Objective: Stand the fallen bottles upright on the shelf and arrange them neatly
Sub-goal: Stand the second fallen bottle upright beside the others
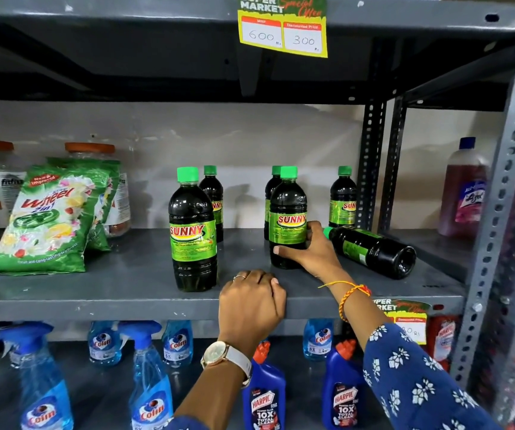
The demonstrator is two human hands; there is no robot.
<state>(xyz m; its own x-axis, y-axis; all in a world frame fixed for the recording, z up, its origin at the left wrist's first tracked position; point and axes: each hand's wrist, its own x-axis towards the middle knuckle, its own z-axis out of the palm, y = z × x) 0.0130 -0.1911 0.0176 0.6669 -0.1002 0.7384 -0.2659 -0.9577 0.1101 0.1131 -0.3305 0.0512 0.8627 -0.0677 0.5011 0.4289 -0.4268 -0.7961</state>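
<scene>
Dark Sunny bottles with green caps stand on the grey shelf [94,290]. One upright bottle [192,231] is at the front left. My right hand [309,251] grips a second upright bottle [287,212] low on its side. Three more stand behind: one [212,197] at the back left, one [273,187] partly hidden behind the held bottle, one [343,197] at the back right. A fallen bottle [374,249] lies on its side just right of my right hand, cap pointing left. My left hand [251,305] rests with curled fingers on the shelf's front edge, holding nothing.
Green Wheel detergent packs [48,218] and orange-lidded jars [90,150] fill the shelf's left. A pink Lizol bottle [464,187] stands past the slotted uprights [371,162] on the right. Below are Colin sprays [41,383] and Harpic bottles [264,395]. A price tag [282,24] hangs overhead.
</scene>
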